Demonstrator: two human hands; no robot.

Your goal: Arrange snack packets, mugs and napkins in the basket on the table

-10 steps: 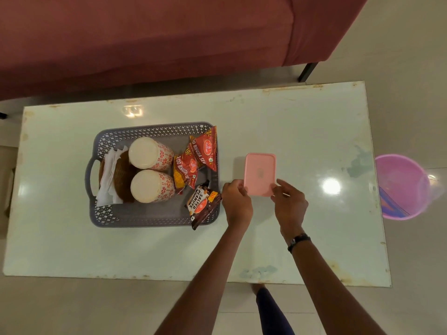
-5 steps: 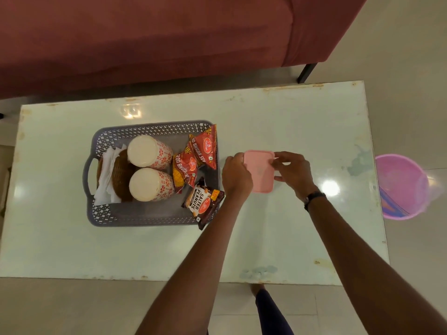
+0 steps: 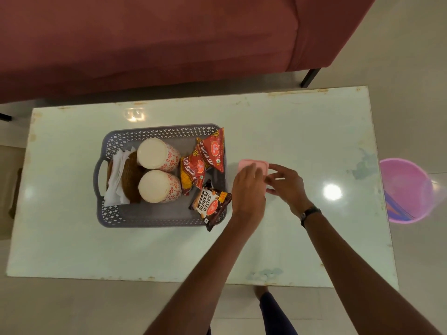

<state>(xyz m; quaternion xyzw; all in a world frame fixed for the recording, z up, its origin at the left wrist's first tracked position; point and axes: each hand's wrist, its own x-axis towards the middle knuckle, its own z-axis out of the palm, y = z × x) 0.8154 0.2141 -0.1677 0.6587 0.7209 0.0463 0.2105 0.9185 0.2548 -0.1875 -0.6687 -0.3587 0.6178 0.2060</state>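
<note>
A grey basket (image 3: 154, 220) stands on the table (image 3: 302, 131). Inside it, two mugs (image 3: 158, 154) lie side by side at the middle, napkins (image 3: 116, 180) are tucked at its left end, and red packets (image 3: 210, 151) and a peanut packet (image 3: 210, 205) lean at its right end. Just right of the basket both hands hold a pink box (image 3: 251, 163): the left hand (image 3: 249, 189) covers it, the right hand (image 3: 287, 182) pinches its right edge. A pink bucket (image 3: 406, 189) sits far right of the basket, off the table.

Glossy tabletop (image 3: 302, 131), smooth, throwing back lamp glare, its edges chipped and rusty. Perforated grey plastic basket (image 3: 167, 132). Shiny foil packets (image 3: 210, 206). Soft white paper napkins (image 3: 116, 180). Glazed patterned mugs (image 3: 158, 154). Smooth matt pink plastic box (image 3: 251, 163). Translucent pink plastic bin (image 3: 406, 189). Maroon cloth sofa (image 3: 169, 39).
</note>
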